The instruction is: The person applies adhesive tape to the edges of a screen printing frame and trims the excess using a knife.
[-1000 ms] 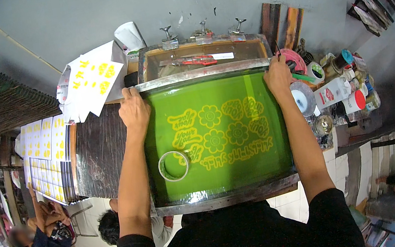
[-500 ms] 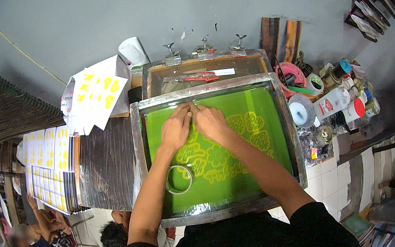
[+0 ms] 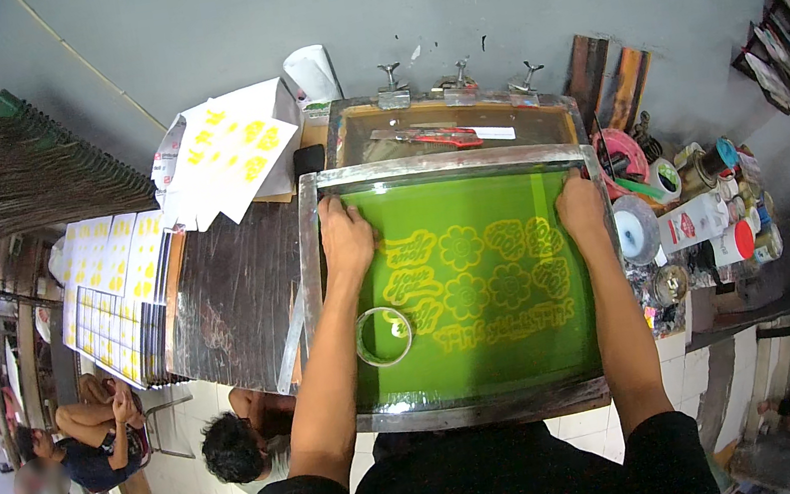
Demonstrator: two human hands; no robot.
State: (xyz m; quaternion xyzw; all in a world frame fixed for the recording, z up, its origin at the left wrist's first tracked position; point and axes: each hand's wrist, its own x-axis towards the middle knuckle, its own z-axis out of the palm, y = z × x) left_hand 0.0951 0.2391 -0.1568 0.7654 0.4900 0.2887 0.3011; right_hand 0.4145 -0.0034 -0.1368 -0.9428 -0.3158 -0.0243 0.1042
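Note:
A metal-framed printing screen (image 3: 311, 259) with green mesh lies flat in front of me, showing yellow flower and lettering shapes (image 3: 481, 280). My left hand (image 3: 345, 239) rests palm down on the mesh by the frame's left bar, fingers toward the far left corner. My right hand (image 3: 582, 209) lies palm down by the right bar near the far right corner. Neither hand holds anything. A clear tape ring (image 3: 383, 337) sits on the mesh just beside my left forearm.
Beyond the screen, a second frame (image 3: 454, 127) hangs under three clamps. White sheets with yellow prints (image 3: 231, 154) lie at the far left, with more (image 3: 108, 287) on racks. Pots, tape rolls and bottles (image 3: 694, 215) crowd the right. Two people (image 3: 88, 432) sit below left.
My hands moved from the far corners of the frame to the middle of the mesh, then apart to its left and right sides. The tape ring stayed put.

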